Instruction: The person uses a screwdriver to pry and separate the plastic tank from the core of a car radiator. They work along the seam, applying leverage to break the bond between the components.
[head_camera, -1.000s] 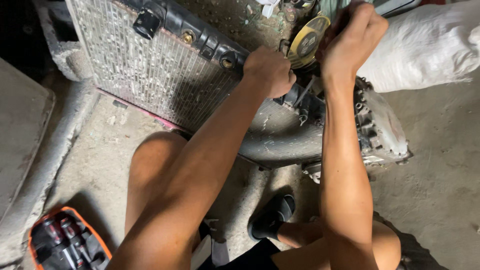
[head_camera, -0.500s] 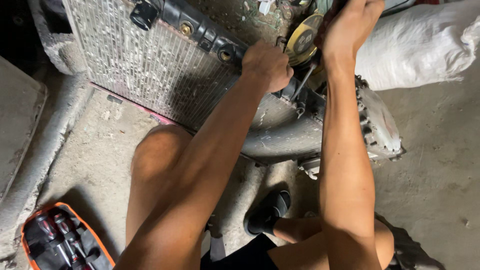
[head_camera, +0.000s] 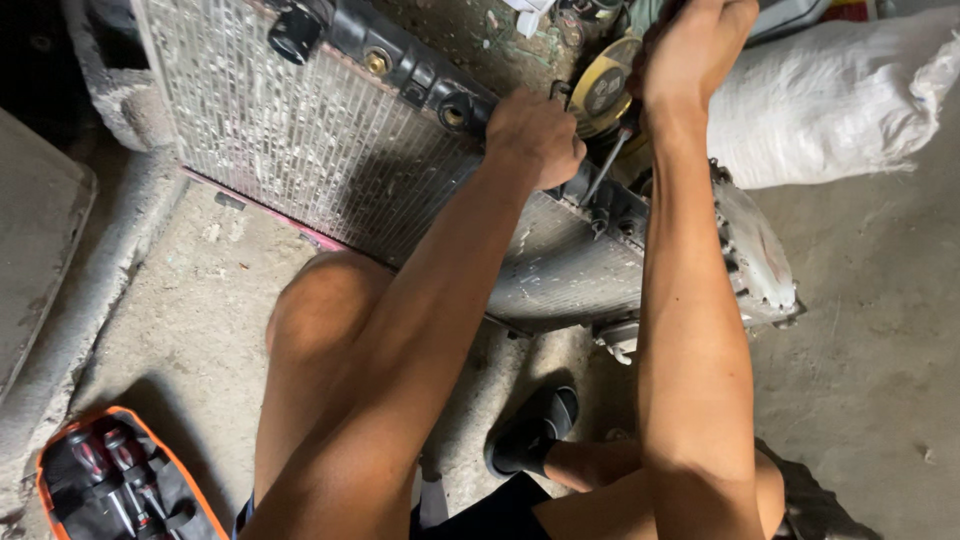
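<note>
Radiator (head_camera: 330, 150) propped on floor, bulky, thin fins dent easily, so hold the stiff black top rail where left hand (head_camera: 535, 135) clamps; right hand (head_camera: 695, 50) fingers grasp screwdriver (head_camera: 608, 165).

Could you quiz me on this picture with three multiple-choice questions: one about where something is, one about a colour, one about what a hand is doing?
1. Where does the tool case lie?
A. lower left on the floor
B. on the white sack
C. on the radiator

2. What colour is the case's edge?
A. blue
B. orange
C. green

3. What is the right hand doing?
A. resting open
B. holding a shoe
C. gripping a screwdriver

Answers: 1 A, it sits by the knee; 2 B, its rim is orange; 3 C, the shaft runs down from the closed fist.
</note>
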